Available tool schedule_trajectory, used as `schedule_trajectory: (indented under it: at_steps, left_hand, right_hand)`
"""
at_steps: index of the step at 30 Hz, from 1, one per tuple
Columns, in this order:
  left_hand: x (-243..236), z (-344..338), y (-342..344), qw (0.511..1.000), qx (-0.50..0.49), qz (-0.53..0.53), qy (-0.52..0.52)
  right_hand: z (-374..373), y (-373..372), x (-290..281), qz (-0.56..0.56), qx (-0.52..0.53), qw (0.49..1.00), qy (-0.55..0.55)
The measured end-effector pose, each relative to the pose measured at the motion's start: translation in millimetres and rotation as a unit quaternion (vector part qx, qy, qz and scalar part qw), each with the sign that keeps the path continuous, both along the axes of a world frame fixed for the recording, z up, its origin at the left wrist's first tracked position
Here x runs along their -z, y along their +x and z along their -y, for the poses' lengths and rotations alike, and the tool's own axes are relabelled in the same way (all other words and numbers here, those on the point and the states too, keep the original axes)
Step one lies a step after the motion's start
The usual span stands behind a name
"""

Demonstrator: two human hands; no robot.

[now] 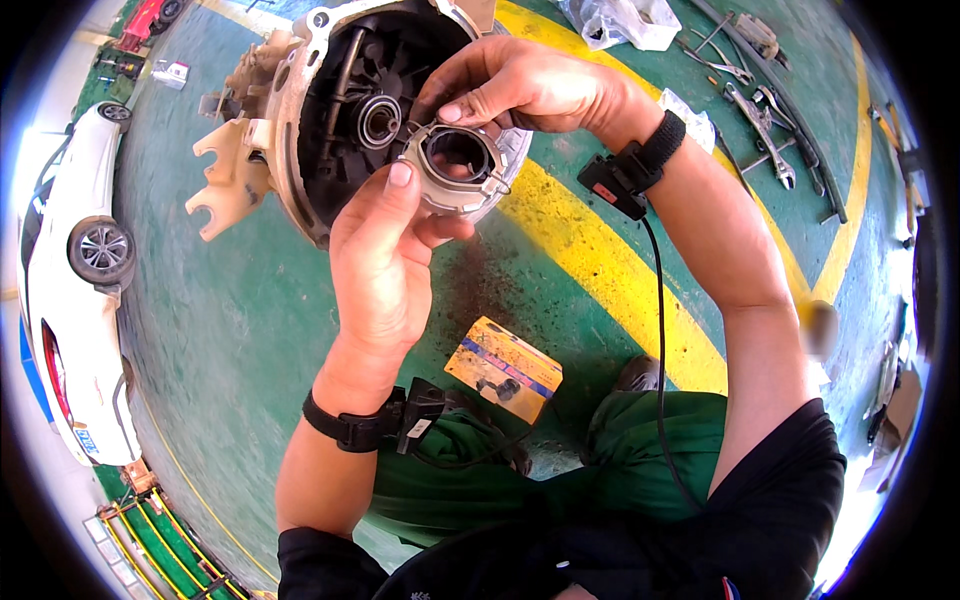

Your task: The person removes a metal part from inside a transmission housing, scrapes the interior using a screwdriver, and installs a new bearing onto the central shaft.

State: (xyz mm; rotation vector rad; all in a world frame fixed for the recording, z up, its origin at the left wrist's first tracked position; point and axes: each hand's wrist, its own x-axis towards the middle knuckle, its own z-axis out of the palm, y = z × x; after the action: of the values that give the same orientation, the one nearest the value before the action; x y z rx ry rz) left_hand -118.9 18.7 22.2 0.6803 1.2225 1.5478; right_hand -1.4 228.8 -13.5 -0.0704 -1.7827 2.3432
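Both my hands hold a round grey metal bearing ring (455, 170) with a thin wire clip on it. My left hand (385, 265) grips its near rim, thumb on top. My right hand (515, 85) pinches the far rim from above. Just behind the ring lies a large metal gearbox housing (290, 120) on its side, its dark open bell showing a shaft with a bearing (380, 120) in the middle. A black strap with a small device sits on each wrist.
A yellow cardboard box (505, 368) lies on the green floor by my knees. Wrenches and other tools (755, 110) are spread at the upper right beside a plastic bag (620, 22). A white car (75, 290) stands at the left. Yellow floor stripes (600, 270) cross the middle.
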Motion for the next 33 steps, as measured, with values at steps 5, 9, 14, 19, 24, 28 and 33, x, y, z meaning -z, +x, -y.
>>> schedule_trajectory:
  at_steps: [5, 9, 14, 19, 24, 28, 33]
  left_hand:
    - [3.9, 0.7, -2.4, 1.0, -0.002, 0.011, -0.007]
    - [4.3, 0.3, -2.0, 1.0, -0.003, 0.025, -0.012]
    - [3.6, 0.5, -1.3, 1.0, -0.007, 0.024, -0.015]
    - [5.2, 2.0, -2.5, 1.0, 0.0, 0.018, -0.012]
    - [3.5, 2.6, -1.6, 1.0, 0.013, 0.005, -0.018]
    - [2.3, 3.5, -0.4, 1.0, 0.024, 0.005, -0.015]
    - [5.1, 3.4, 0.7, 1.0, 0.022, 0.013, -0.015]
  right_hand:
    - [1.5, -0.8, 0.3, 0.014, 0.003, 1.0, -0.009]
    - [2.0, -2.6, 4.4, 0.026, 0.012, 1.0, -0.008]
    - [0.6, -3.1, 4.7, 0.016, -0.002, 1.0, -0.006]
    - [-3.4, -7.4, 11.7, 0.019, -0.001, 1.0, -0.004]
    - [-6.0, -9.5, 14.6, 0.016, -0.002, 1.0, 0.004]
    - [-5.3, -9.1, 11.8, 0.004, 0.002, 1.0, 0.009]
    - [-3.5, -5.1, 3.9, -0.008, 0.003, 1.0, -0.004]
